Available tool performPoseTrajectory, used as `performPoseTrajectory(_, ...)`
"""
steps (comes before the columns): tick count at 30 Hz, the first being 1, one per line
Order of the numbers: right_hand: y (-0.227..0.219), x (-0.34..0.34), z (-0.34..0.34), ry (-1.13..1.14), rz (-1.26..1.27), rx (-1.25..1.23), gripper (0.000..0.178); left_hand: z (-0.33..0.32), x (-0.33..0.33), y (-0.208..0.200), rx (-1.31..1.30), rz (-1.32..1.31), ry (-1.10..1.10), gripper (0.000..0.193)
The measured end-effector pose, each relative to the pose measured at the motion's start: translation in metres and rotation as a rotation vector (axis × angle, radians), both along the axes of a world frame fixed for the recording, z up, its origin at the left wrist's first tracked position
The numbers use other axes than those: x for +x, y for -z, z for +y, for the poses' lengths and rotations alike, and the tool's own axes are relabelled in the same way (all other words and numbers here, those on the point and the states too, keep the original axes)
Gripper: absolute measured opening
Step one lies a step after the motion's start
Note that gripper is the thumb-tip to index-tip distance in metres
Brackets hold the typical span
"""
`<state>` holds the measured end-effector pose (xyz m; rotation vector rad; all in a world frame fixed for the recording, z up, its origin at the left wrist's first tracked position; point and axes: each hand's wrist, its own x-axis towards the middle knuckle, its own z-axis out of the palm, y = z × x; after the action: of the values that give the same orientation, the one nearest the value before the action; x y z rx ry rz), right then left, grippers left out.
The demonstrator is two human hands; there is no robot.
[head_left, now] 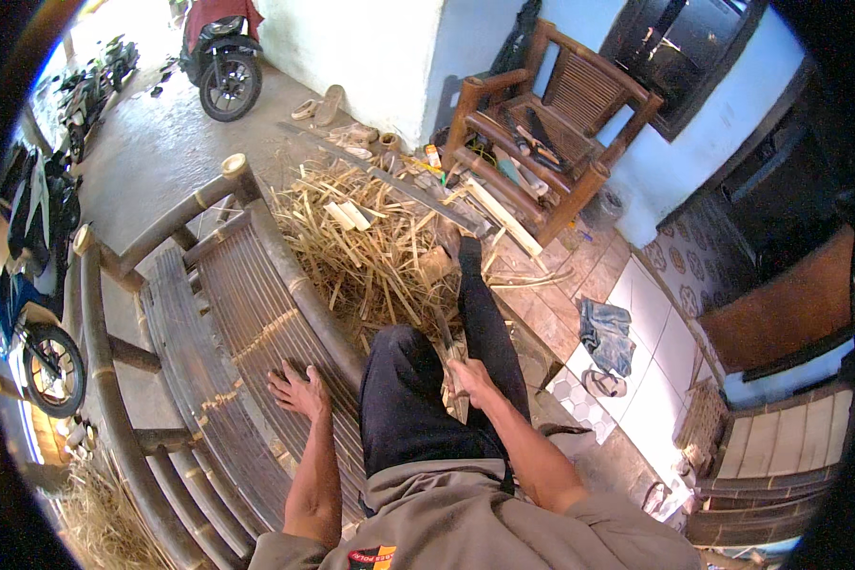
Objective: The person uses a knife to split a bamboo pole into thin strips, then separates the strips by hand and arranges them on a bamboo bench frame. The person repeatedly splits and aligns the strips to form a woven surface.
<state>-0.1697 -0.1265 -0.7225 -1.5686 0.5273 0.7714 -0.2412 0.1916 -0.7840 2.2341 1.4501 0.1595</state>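
My left hand (299, 390) lies with spread fingers on the slatted seat of a bamboo bench (247, 328), holding nothing. My right hand (472, 379) is closed between my knees around a long, narrow, blade-like tool (444, 329); its exact kind is hard to make out. The tool points away from me, and pale wood shows just below the hand. Beyond my knees, a heap of split bamboo strips and shavings (361, 252) covers the floor. Two short pale pieces (348, 216) lie on top of it. My foot (446, 233) touches the heap's right side.
A long dark bar (380, 174) crosses behind the heap. At the back right stands a bamboo chair (551, 133) with tools on its seat. Folded denim (606, 334) lies on the tiles to the right. Motorbikes (226, 71) are parked at the far left and back.
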Motion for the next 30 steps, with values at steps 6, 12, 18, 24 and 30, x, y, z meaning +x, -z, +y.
performPoseTrajectory(6,0.008,-0.029,-0.005,0.057,-0.064,0.051,0.021,0.007,-0.020,0.009,0.170,-0.063,0.128,0.067)
performPoseTrajectory(12,0.019,-0.046,-0.020,0.081,-0.089,0.017,0.026,0.006,-0.022,0.006,0.107,-0.236,0.070,0.054)
performPoseTrajectory(18,0.027,-0.044,-0.028,-0.003,-0.072,0.043,0.028,0.034,-0.085,-0.010,0.333,-0.266,-0.029,0.033)
performPoseTrajectory(24,0.033,-0.045,-0.034,-0.025,-0.049,0.035,0.027,0.033,-0.173,-0.019,0.322,0.105,-0.156,0.040)
performPoseTrajectory(30,0.037,-0.049,-0.049,-0.005,-0.004,0.056,0.031,0.034,-0.199,-0.008,0.344,0.198,-0.047,0.035)
